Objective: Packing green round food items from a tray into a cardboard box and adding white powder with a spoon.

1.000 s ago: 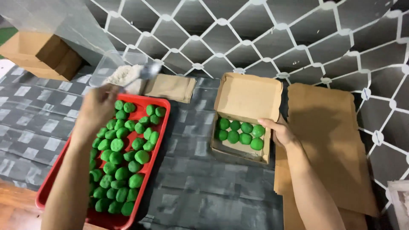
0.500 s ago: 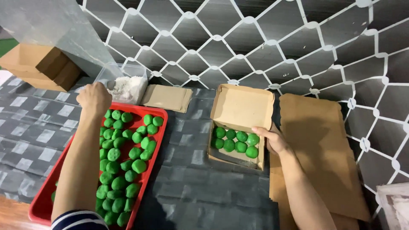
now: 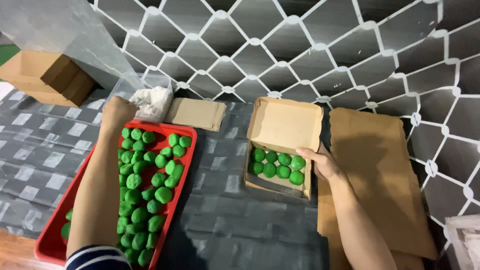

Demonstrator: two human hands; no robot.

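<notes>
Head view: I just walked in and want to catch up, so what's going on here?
A person works at a grey checked table. The left hand reaches over a red tray of green balls toward a clear tub of white stuff. The right hand grips the edge of an open cardboard box holding eight green balls.
</notes>
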